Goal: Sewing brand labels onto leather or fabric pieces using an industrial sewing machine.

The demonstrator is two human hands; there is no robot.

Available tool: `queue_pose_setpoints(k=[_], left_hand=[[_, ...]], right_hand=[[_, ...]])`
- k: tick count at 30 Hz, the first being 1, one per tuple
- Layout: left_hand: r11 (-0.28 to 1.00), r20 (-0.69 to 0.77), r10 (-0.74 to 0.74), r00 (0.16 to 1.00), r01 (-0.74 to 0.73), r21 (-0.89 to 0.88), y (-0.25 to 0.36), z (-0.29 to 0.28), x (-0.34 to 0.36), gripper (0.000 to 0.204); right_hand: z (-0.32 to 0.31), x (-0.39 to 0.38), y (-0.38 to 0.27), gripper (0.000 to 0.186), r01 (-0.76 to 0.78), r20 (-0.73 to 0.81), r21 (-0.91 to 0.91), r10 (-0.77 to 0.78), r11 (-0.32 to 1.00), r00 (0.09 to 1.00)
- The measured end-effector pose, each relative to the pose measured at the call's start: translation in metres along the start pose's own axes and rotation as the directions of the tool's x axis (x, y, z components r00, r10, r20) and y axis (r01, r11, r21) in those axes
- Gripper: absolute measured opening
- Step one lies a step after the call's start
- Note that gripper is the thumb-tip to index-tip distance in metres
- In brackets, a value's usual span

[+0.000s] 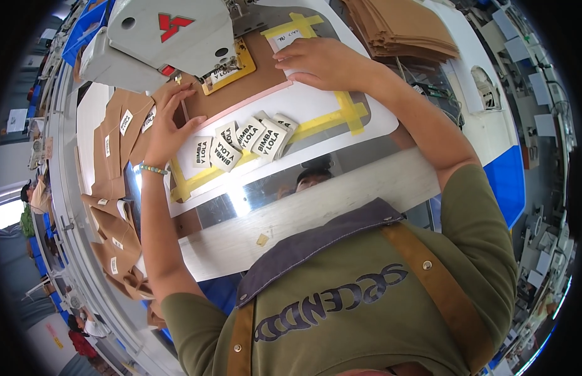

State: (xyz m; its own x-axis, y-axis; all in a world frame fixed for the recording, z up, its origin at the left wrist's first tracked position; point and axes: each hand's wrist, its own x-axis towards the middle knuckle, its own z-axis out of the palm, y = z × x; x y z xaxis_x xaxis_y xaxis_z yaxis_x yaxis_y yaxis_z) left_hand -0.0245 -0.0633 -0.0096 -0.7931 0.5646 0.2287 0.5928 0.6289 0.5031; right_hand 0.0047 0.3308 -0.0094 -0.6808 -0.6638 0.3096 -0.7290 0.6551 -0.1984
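Note:
My left hand [172, 125] rests at the left end of a flat brown piece [259, 88] with a pink strip along its front edge, fingers curved and apart. My right hand [319, 66] lies over the piece's right end and a white taped paper [285, 37], fingers stretched out. Between my hands, a sewing machine [147, 44] holds a yellow clamp frame [246, 62] over a printed white label on the brown piece. Several loose white printed labels [269, 141] lie in front, on a white board [385, 116] edged with yellow tape.
Brown pieces with labels [112, 144] lie and hang at my left. A brown stack [397, 31] is at the back right. Blue bins [504, 182] are right and back left. A pale ledge [228, 250] runs before me. Other people [84, 326] are at far left.

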Motion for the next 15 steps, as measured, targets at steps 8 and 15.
queue_pose_setpoints(k=[8,15], left_hand=[[0.999,-0.058,-0.001,0.998,0.003,0.035,-0.012,0.005,-0.001,0.050],[0.993,-0.179,0.066,0.982,-0.046,0.111,0.012,0.025,0.006,0.024]], right_hand=[[0.001,0.007,-0.005,0.038,0.020,0.029,-0.123,-0.016,0.992,0.999],[0.003,-0.002,-0.012,0.033,0.140,-0.121,-0.247,-0.174,0.959,0.977]])
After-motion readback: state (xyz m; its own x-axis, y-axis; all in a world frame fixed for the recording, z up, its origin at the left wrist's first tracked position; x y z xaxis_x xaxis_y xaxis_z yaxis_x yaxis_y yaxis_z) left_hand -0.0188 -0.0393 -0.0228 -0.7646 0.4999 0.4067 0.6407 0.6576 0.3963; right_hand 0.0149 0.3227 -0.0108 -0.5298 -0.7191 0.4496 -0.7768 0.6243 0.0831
